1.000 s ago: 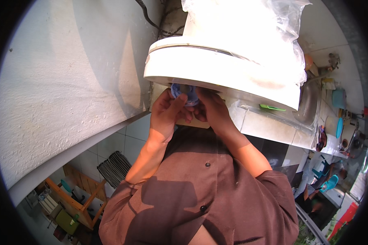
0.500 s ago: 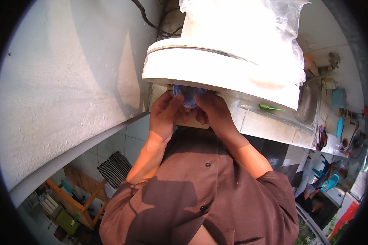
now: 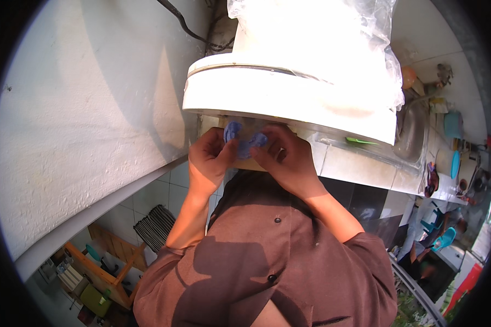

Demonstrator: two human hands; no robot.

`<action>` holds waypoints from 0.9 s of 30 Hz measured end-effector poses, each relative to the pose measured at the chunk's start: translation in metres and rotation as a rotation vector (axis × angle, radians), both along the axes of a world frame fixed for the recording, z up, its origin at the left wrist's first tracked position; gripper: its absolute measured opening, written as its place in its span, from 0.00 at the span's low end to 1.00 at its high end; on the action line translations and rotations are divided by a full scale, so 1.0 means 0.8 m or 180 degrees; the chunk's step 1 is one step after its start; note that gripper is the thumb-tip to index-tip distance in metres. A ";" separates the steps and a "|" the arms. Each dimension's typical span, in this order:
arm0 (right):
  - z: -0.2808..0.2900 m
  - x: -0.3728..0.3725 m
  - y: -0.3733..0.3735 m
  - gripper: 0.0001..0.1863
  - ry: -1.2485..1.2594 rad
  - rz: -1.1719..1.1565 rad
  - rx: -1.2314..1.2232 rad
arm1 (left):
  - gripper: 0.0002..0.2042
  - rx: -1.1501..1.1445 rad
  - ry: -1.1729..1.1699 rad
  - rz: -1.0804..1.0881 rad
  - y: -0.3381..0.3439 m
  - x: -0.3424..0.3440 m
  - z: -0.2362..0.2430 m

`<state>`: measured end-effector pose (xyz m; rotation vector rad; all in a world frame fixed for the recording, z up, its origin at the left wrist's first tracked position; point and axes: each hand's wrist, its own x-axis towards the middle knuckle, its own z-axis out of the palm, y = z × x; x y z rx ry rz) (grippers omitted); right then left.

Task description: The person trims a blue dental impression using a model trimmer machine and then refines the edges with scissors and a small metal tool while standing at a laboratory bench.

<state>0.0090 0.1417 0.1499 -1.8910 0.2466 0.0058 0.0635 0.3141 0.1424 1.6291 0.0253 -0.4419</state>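
Observation:
A soft, crumpled blue thing (image 3: 243, 151), perhaps thin plastic, is bent into a U shape between my hands; its exact kind cannot be made out. My left hand (image 3: 207, 161) pinches its left side between thumb and fingers. On the opposite side, the thumb and fingers of my right hand (image 3: 290, 162) grip its bunched edge. Just beyond my fingertips rises a large white rounded appliance (image 3: 278, 92), washed out by glare, with its lower rim over the tiled counter (image 3: 354, 166). Clear plastic film (image 3: 391, 76) hangs on its right side.
A white wall or panel (image 3: 87, 131) slopes along the left. On the counter lies a green utensil (image 3: 361, 141), close to a metal sink (image 3: 412, 133). A black cable (image 3: 188, 30) runs behind. Wooden furniture (image 3: 101, 267) stands below left, and another person (image 3: 420, 261) is at far right.
Both hands have drawn slightly toward me and apart, so the blue thing shows more and spreads into a U. The view has shifted slightly.

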 end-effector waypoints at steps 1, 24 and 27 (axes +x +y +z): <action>0.013 -0.002 -0.003 0.16 -0.0023 0.0079 -0.0274 | 0.08 0.0189 -0.0133 -0.0077 0.003 -0.002 0.003; -0.003 0.017 -0.003 0.06 -0.0948 0.0314 -0.0939 | 0.07 0.0670 -0.0405 -0.0635 0.005 0.001 0.013; -0.005 0.017 -0.004 0.06 -0.0965 0.0334 -0.0861 | 0.08 0.0624 -0.0534 -0.0616 0.003 -0.002 0.007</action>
